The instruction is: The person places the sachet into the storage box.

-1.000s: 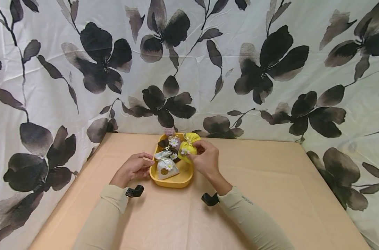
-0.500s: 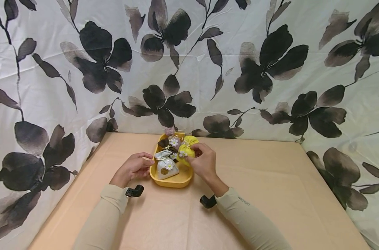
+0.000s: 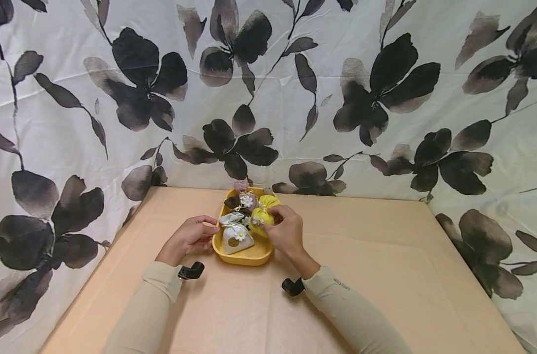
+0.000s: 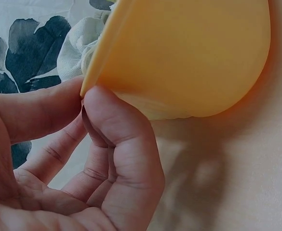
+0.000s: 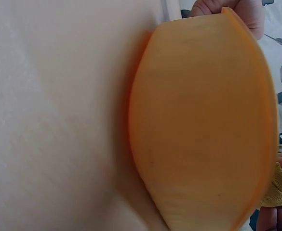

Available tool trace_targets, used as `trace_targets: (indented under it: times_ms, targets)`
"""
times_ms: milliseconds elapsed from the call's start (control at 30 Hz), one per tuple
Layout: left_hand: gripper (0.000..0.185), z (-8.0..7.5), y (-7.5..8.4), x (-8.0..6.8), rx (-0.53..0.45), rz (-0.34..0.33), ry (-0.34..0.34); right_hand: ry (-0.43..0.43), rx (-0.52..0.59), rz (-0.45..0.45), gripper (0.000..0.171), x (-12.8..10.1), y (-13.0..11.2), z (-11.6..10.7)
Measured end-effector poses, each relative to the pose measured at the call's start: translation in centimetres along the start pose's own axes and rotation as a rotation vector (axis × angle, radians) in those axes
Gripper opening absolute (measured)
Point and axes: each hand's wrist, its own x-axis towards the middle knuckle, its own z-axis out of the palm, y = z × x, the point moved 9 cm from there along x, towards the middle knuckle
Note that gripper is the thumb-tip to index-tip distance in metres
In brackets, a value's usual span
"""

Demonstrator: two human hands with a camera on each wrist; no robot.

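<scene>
A yellow oval tray [image 3: 246, 258] sits mid-table and holds several small sachets. My right hand [image 3: 283, 230] grips a yellow sachet [image 3: 261, 215] with a white flower, low over the tray's right side. A white sachet [image 3: 234, 235] lies at the tray's front left, with a dark one [image 3: 234, 202] and a pink one [image 3: 247, 200] behind it. My left hand [image 3: 192, 237] pinches the tray's left rim [image 4: 95, 72] between thumb and curled index finger. In the right wrist view the tray's underside [image 5: 203, 125] fills the frame and a corner of yellow cloth [image 5: 281, 188] shows at the right edge.
The table [image 3: 383, 275] is covered in tan paper. A floral black-and-white cloth [image 3: 295, 98] hangs behind and along both sides. Black wrist mounts [image 3: 191, 270] sit at my cuffs.
My right hand has lowered the yellow sachet leftward into the tray, closer to the other sachets. The left hand has kept its hold on the rim.
</scene>
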Motion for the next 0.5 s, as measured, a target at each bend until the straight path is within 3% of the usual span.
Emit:
trace_targets:
  times_ms: [267,500]
  targets:
    - [0.029,0.21,-0.03,0.21,-0.004,-0.006,0.008,-0.018,-0.073,-0.010,0.029,-0.11,0.67,0.36]
    - [0.029,0.46,0.13,0.19,0.001,-0.001,0.010,-0.013,-0.138,-0.091,0.029,-0.32,0.39,0.38]
